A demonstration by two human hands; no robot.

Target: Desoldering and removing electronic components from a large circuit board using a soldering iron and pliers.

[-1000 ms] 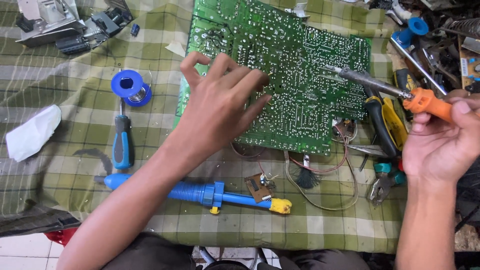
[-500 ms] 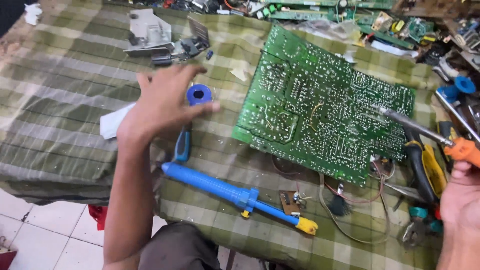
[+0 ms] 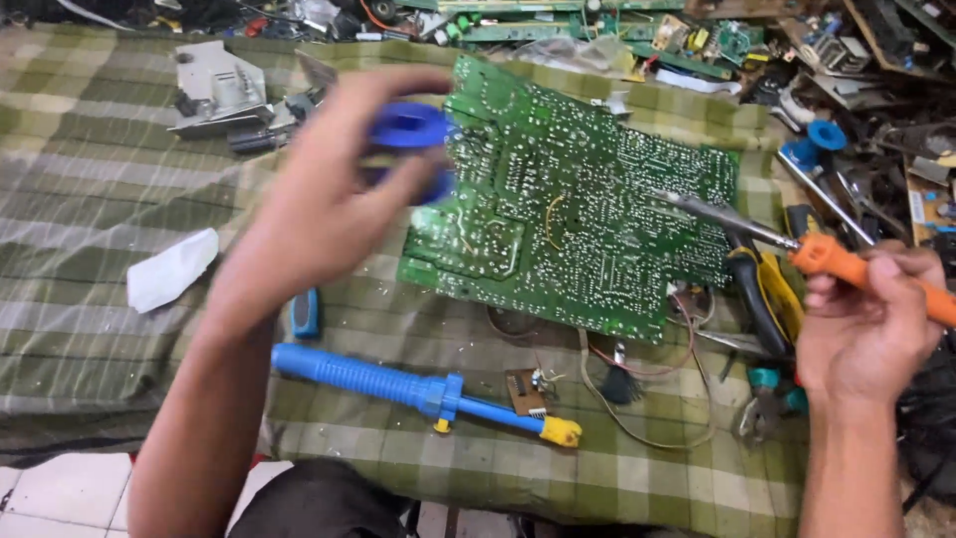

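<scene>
The left hand (image 3: 319, 214) is raised above the desk (image 3: 90, 299), blurred, its fingers (image 3: 413, 189) curled around a blue solder spool (image 3: 408, 130); the spool sits between thumb and fingertips, held just beside the near-left corner of the green circuit board (image 3: 578, 209). The right hand (image 3: 871, 324) closes its fingers (image 3: 827, 299) on the orange handle of a soldering iron (image 3: 846, 264), whose metal tip reaches away from the fingers over the board's right part. Below the left hand's fingers, on the checked cloth, lies a blue desoldering pump (image 3: 398, 384) with a yellow end. A white paper scrap (image 3: 171, 269) lies well apart to the left of that hand.
</scene>
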